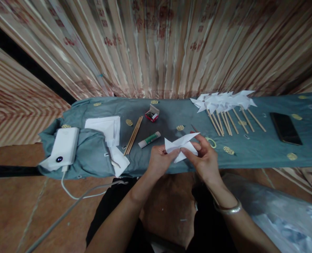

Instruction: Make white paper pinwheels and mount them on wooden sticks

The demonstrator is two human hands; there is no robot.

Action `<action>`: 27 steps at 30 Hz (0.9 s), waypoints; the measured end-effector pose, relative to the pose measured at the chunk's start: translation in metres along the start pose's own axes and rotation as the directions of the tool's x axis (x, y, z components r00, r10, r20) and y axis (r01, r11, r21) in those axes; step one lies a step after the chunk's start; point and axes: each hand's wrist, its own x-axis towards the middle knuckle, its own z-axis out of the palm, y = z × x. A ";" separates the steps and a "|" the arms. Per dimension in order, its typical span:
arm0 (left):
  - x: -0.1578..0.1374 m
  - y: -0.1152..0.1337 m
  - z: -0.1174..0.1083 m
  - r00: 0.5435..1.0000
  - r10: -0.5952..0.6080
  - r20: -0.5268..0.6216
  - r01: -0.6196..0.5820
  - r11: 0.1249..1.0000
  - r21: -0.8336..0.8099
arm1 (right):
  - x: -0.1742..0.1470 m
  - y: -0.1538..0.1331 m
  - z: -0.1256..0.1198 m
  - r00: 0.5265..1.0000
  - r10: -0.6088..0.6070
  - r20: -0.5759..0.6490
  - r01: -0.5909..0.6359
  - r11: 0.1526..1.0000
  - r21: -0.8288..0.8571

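Note:
A white paper pinwheel (181,144) with pointed, folded blades is held between my two hands over the front edge of the cloth-covered table. My left hand (159,160) pinches it from the left, thumb near its centre. From the right, my right hand (204,156) grips it, thumb also pressed close to the middle. Just behind my right fingers lie scissors with a pale green handle (211,142), partly covered. A green and white glue stick (149,139) rests left of the pinwheel. Beyond it stands an open red box (152,113) of small dark pieces.
Several finished pinwheels (224,102) on sticks lie at the back right, beside a black phone (285,128). Loose wooden sticks (133,135) and white paper sheets (103,128) are on the left. A white power bank (65,146) with a cable sits at the left end.

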 end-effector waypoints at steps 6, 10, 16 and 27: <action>0.000 -0.001 0.001 0.998 0.061 -0.009 -0.061 0.998 0.004 | 0.000 0.000 0.001 1.000 0.001 0.011 -0.001 1.000 -0.018; 0.000 -0.002 0.001 0.992 0.126 -0.002 -0.125 0.989 0.078 | 0.001 -0.001 0.002 1.000 0.020 0.004 -0.020 1.000 0.001; 0.000 -0.003 0.000 0.984 0.177 0.013 -0.177 0.971 0.161 | 0.003 -0.004 0.004 0.998 0.055 0.027 -0.056 0.996 0.074; 0.003 -0.010 0.000 0.975 0.222 0.032 -0.224 0.951 0.213 | 0.003 -0.001 0.001 0.998 0.058 0.028 -0.059 0.997 0.053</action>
